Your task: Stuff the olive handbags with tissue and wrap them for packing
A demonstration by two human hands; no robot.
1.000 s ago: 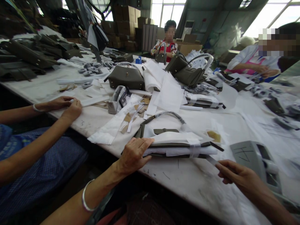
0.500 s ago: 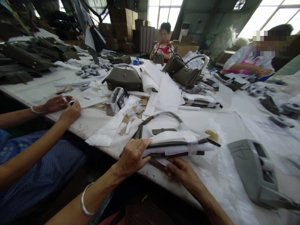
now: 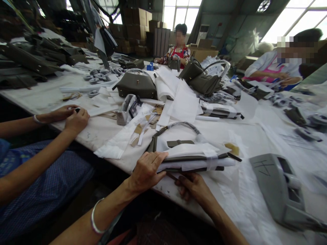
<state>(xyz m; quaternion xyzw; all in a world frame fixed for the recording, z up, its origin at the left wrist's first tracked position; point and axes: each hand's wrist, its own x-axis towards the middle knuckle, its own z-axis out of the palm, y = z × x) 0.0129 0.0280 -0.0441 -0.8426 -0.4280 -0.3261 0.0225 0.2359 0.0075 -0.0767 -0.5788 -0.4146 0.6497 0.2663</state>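
An olive-grey handbag lies on its side at the table's front edge, with white paper around its panels and a clear wrapping band near its right end. My left hand grips the bag's near left edge, thumb below and fingers over the top. Below the bag's front edge, my right hand is closed with curled fingers at the end of a thin brown strip, which runs left toward my left thumb. Part of that strip is hidden under the bag. The wrapped handle arches behind the bag.
A grey tape dispenser stands to the right, another tape dispenser behind left. Paper sheets and finished-looking handbags lie farther back. A co-worker's hands are at the left; two other people sit across the table.
My right hand has shifted slightly left and in under the bag, and the strip shows less now. My left hand keeps its grip. The view has moved slightly.
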